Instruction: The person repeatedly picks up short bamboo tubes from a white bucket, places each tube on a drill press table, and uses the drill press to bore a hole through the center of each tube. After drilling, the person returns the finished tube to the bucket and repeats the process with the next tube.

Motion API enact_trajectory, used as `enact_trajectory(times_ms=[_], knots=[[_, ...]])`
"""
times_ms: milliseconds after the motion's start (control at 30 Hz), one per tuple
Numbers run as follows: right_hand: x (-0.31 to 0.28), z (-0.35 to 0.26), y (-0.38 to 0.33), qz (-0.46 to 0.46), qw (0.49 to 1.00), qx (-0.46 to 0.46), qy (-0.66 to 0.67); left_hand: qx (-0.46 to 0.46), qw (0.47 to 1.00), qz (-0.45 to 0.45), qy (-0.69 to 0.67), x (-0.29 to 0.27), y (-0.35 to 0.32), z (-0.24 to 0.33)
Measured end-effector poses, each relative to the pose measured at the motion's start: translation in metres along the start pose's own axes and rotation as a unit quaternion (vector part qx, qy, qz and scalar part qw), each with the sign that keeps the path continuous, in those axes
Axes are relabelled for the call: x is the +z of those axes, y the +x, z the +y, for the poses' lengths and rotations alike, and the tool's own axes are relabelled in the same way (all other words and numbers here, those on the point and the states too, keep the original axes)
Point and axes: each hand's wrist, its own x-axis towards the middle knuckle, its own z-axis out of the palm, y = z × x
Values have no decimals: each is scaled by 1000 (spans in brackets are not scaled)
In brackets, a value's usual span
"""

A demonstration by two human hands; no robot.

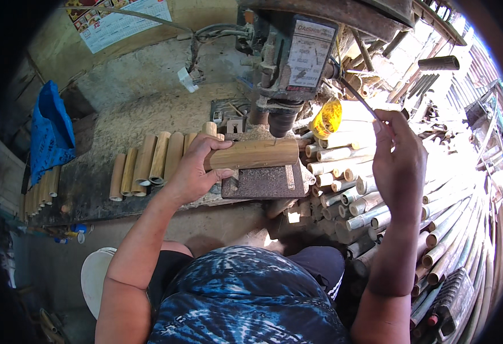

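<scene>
Beside a dusty dark workbench (114, 123), my left hand (198, 165) pinches a tan bamboo tube (263, 154) on the brown metal drill table (260, 184), presumably for steadiness, my right hand (399, 152) curled round a thin metal lever (357, 95).

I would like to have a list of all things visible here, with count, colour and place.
Drill press: one, dark, top centre
Lever: one, dark, right of drill press
Plate: one, grey-brown, below drill press
Held tube: one, tan, over plate
Near tubes: several, tan, bench, left of plate
Far tubes: several, tan, bench's left end
Bench: one, dark and dusty, left
Bag: one, blue, above far tubes
Container: one, yellow, right of drill press
Calendar: one, multicoloured, upper-left wall
Poles: many, tan and grey, right
Shirt: one, blue-white, bottom centre
Left hand: one, bare, gripping held tube
Right hand: one, bare, on lever
</scene>
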Motion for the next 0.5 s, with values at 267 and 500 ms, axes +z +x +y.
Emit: enact_trajectory(times_ms=[267, 500], knots=[[82, 16, -17, -168, 971, 168, -34, -2, 1000, 0, -10, 2, 0, -2], [15, 9, 0, -222, 964, 148, 9, 12, 1000, -9, -10, 2, 0, -8]])
